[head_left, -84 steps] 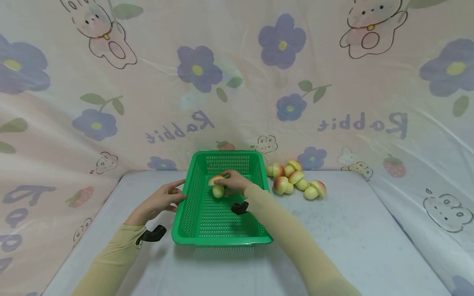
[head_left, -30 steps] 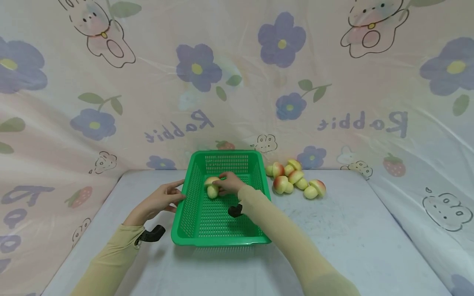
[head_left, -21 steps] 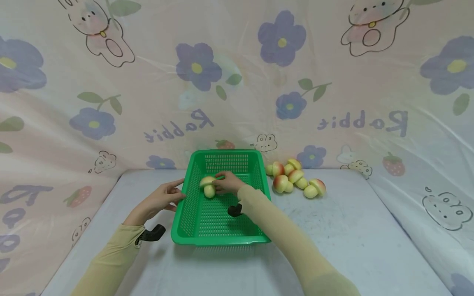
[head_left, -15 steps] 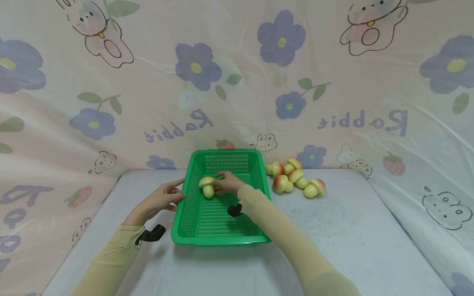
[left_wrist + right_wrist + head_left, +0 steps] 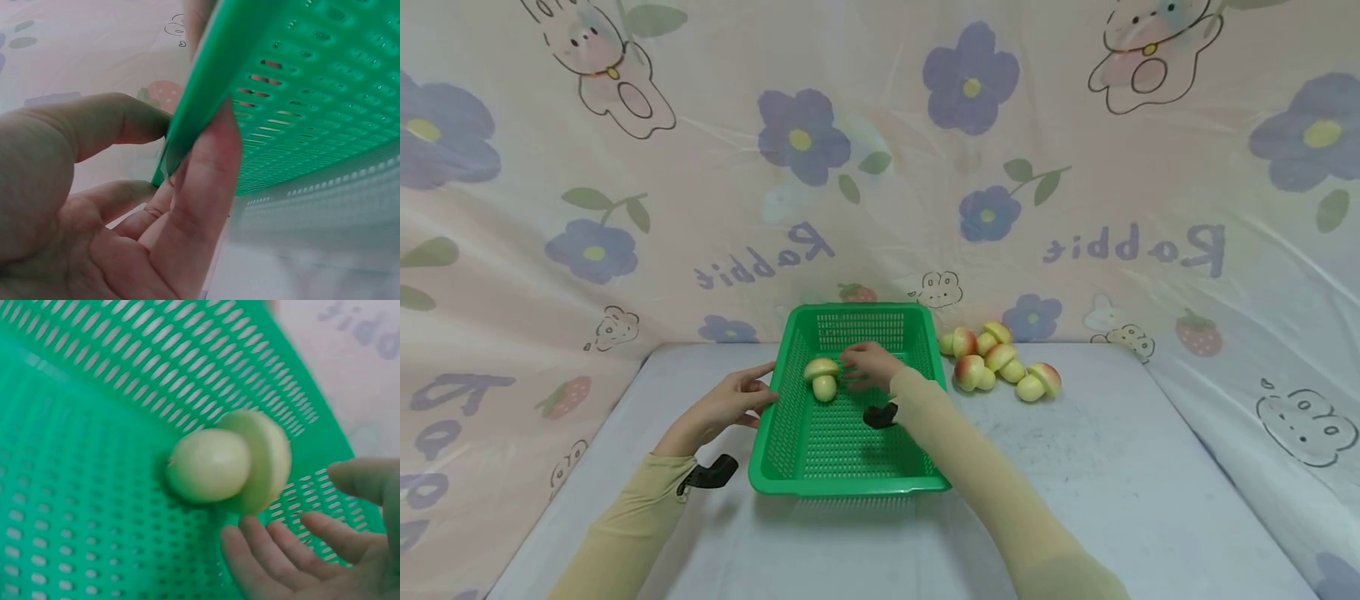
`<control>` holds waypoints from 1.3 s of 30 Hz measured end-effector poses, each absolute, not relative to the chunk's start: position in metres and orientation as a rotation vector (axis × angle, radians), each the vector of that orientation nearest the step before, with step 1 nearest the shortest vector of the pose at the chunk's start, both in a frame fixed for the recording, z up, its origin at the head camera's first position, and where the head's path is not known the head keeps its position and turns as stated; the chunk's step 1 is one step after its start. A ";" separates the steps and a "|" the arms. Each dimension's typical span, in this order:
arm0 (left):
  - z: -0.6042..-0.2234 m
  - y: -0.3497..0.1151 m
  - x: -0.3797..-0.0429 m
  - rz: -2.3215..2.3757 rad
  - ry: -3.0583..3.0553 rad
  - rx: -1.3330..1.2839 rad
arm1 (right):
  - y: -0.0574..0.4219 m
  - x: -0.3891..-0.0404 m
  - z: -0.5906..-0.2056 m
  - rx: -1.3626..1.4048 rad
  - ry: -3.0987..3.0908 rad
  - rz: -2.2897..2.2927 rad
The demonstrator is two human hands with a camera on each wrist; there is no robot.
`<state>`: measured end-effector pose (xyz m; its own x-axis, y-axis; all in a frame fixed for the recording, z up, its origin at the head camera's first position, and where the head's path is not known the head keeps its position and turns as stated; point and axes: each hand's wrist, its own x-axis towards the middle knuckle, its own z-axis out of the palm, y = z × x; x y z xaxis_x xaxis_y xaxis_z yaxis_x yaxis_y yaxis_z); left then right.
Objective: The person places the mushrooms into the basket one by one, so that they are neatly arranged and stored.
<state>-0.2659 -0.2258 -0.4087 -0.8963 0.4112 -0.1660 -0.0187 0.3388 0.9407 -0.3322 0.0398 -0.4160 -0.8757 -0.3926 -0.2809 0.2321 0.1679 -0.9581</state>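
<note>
A green plastic basket (image 5: 850, 486) with slotted walls sits in the middle of the table. My left hand (image 5: 721, 407) pinches its left rim, thumb and fingers on opposite sides of the edge (image 5: 199, 81) in the left wrist view. Inside the basket, near the left wall, lies a toy mushroom (image 5: 824, 387) with a pale yellow-green stem and cap. Just right of it, my right hand (image 5: 872, 367) hovers with fingers spread and holds nothing. The right wrist view has the fingertips close by the mushroom's cap (image 5: 269, 462).
Several more toy mushrooms (image 5: 1000, 358) with red-tinged caps lie in a cluster right of the basket. The white-covered table (image 5: 1105, 467) ends at a patterned cloth backdrop (image 5: 895, 183). A black wrist piece (image 5: 709, 473) sticks out below the left hand.
My right hand moved the mushroom leftward in the basket, then let go and drew slightly back to the right, fingers opening. The left hand stayed at the rim.
</note>
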 end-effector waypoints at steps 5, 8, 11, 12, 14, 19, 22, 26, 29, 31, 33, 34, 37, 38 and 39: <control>-0.411 -0.225 -0.267 1.576 2.231 0.360 | 0.052 -0.336 -0.410 -0.122 1.877 -1.853; -0.411 -0.225 -0.267 1.572 2.230 0.370 | 0.060 -0.336 -0.406 -0.121 1.853 -1.865; -0.411 -0.226 -0.267 1.569 2.235 0.367 | 0.067 -0.332 -0.401 -0.126 1.879 -1.859; -0.411 -0.227 -0.267 1.567 2.237 0.369 | 0.069 -0.331 -0.398 -0.144 1.911 -1.844; -0.409 -0.228 -0.266 1.565 2.242 0.368 | 0.074 -0.327 -0.394 -0.178 1.975 -1.816; -0.406 -0.230 -0.263 1.572 2.234 0.369 | 0.085 -0.316 -0.382 -0.274 2.068 -1.756; -0.406 -0.230 -0.263 1.577 2.227 0.368 | 0.093 -0.308 -0.376 -0.321 2.028 -1.783; -0.407 -0.229 -0.263 1.581 2.219 0.371 | 0.107 -0.297 -0.370 -0.374 1.977 -1.836; -0.408 -0.229 -0.263 1.584 2.215 0.373 | 0.117 -0.288 -0.365 -0.410 1.959 -1.851; -0.408 -0.229 -0.263 1.586 2.214 0.375 | 0.126 -0.282 -0.362 -0.434 1.957 -1.853; -0.408 -0.228 -0.263 1.584 2.216 0.377 | 0.135 -0.276 -0.361 -0.465 1.952 -1.857; -0.408 -0.228 -0.263 1.582 2.217 0.377 | 0.139 -0.274 -0.361 -0.472 1.948 -1.865; -0.407 -0.227 -0.262 1.574 2.217 0.383 | 0.152 -0.269 -0.363 -0.490 1.954 -1.882; -0.406 -0.227 -0.262 1.572 2.217 0.385 | 0.157 -0.267 -0.363 -0.485 1.951 -1.893; -0.406 -0.227 -0.262 1.569 2.217 0.385 | 0.161 -0.265 -0.364 -0.487 1.952 -1.900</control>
<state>-0.2619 -0.2269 -0.4059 -0.8839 0.4399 -0.1589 -0.0034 0.3336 0.9427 -0.2655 0.1613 -0.3644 -0.8710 -0.4907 -0.0246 0.0112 0.0301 -0.9995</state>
